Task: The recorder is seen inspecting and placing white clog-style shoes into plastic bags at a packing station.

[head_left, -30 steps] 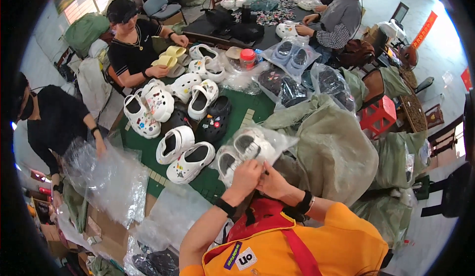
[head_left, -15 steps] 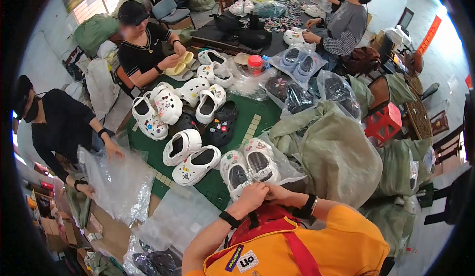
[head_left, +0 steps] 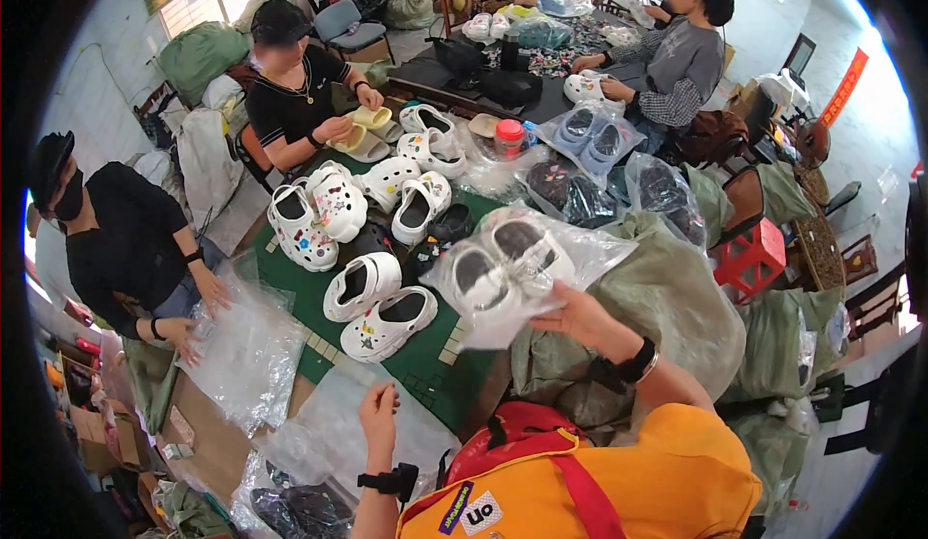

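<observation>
My right hand (head_left: 577,319) grips the near edge of a clear plastic bag (head_left: 474,331). Inside it lies a pair of white clogs (head_left: 522,249), lifted above the table's right side. Over the table's near edge is my left hand (head_left: 379,413), fingers curled in and apparently holding nothing. A flat sheet of clear plastic (head_left: 362,433) lies beside that hand. Two decorated white clogs (head_left: 389,324) rest on the green tabletop (head_left: 314,312) ahead of it. More white clogs (head_left: 338,205) with small charms stand farther back, and black clogs are partly hidden by the raised bag.
To the right are large green sacks (head_left: 667,317) and a red stool (head_left: 749,261). Bagged dark shoes (head_left: 570,191) and a red-lidded jar (head_left: 509,139) are at the back. One co-worker at left handles clear bags (head_left: 246,360); another holds yellow clogs (head_left: 369,118).
The bagged white clogs went from the table in front of me up and to the right in my right hand. My left hand let go and moved left.
</observation>
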Action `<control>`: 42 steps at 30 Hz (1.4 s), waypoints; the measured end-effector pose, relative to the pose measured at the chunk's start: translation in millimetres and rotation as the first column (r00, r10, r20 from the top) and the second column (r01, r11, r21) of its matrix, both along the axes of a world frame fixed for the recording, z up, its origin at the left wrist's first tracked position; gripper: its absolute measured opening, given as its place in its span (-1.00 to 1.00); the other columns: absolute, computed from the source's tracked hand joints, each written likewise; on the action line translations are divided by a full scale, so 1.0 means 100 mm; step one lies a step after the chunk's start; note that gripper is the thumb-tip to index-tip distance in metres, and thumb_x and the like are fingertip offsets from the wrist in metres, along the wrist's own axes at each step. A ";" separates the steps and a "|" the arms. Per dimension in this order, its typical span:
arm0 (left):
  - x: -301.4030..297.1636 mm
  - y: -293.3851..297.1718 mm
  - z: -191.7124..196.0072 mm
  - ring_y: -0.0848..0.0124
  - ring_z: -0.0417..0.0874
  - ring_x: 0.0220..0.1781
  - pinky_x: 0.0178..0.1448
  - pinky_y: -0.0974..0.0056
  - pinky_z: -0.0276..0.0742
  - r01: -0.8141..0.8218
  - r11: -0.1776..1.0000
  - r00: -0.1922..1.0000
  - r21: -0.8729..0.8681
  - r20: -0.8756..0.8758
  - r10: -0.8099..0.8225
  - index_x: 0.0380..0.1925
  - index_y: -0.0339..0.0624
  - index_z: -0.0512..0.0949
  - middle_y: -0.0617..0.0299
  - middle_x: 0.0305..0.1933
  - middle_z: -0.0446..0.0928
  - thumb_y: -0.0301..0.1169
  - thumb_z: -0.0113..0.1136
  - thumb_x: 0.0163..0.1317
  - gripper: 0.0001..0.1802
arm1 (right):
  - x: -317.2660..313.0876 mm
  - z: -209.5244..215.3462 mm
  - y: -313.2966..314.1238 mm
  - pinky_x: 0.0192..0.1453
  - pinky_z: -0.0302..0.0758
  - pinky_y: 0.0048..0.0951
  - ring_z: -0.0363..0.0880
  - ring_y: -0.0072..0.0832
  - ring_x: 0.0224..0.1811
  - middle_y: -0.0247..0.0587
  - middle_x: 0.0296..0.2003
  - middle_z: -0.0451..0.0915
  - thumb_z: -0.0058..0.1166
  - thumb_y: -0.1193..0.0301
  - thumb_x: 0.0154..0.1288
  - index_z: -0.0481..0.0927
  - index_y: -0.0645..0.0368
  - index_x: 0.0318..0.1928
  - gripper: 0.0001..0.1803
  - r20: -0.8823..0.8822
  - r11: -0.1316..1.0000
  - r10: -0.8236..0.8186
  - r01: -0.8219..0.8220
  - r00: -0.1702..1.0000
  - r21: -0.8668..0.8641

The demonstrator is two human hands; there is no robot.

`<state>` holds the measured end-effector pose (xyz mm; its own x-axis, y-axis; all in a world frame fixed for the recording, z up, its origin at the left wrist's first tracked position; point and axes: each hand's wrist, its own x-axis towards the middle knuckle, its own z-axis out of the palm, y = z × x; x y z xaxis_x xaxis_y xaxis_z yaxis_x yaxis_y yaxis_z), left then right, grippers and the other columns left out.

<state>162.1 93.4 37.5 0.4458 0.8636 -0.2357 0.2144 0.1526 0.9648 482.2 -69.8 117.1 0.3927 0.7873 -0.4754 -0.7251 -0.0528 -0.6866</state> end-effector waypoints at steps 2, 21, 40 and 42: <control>-0.20 -0.02 -0.12 0.55 0.45 -0.50 -0.44 0.47 0.33 -0.019 0.999 1.000 -0.034 -0.017 0.018 -0.34 -0.26 0.49 0.27 -0.49 0.49 -0.36 0.01 0.16 -0.81 | 0.15 0.05 0.04 0.13 0.31 -0.09 0.40 -0.18 0.01 -0.03 -0.02 0.39 -0.30 0.19 0.32 0.22 0.26 0.07 -0.55 -0.033 0.998 -0.028 0.030 0.999 0.058; -0.84 -0.26 -0.46 0.54 0.46 -0.50 -0.47 0.48 0.32 -0.217 0.941 0.976 -0.259 -0.063 0.208 -0.31 -0.22 0.47 0.29 -0.49 0.48 -0.35 0.00 0.16 -0.81 | 1.88 0.49 0.59 0.19 0.20 -0.03 0.25 -0.04 0.09 0.15 0.04 0.24 -0.42 0.17 0.36 0.16 0.34 0.04 -0.53 0.038 0.843 -0.488 0.460 0.872 0.277; -0.34 -0.20 -0.37 0.51 0.48 -0.51 -0.47 0.45 0.36 -0.278 0.894 0.925 -0.352 -0.350 0.150 -0.33 -0.23 0.48 0.26 -0.51 0.48 -0.32 0.05 0.12 -0.79 | 3.74 -0.20 1.20 0.23 0.18 -0.06 0.06 0.10 0.20 0.34 0.11 0.01 -0.33 0.22 0.34 -0.04 0.42 0.13 -0.44 0.091 0.794 -0.532 0.458 0.842 0.400; -0.26 -0.19 -0.39 0.51 0.48 -0.49 -0.45 0.45 0.36 -0.269 0.882 0.930 -0.386 -0.343 0.133 -0.33 -0.24 0.48 0.25 -0.49 0.49 -0.33 0.05 0.12 -0.79 | 3.89 -0.46 1.25 0.22 0.19 -0.07 0.10 0.08 0.17 0.33 0.09 0.05 -0.32 0.20 0.34 -0.03 0.40 0.13 -0.44 0.013 0.762 -0.560 0.509 0.829 0.400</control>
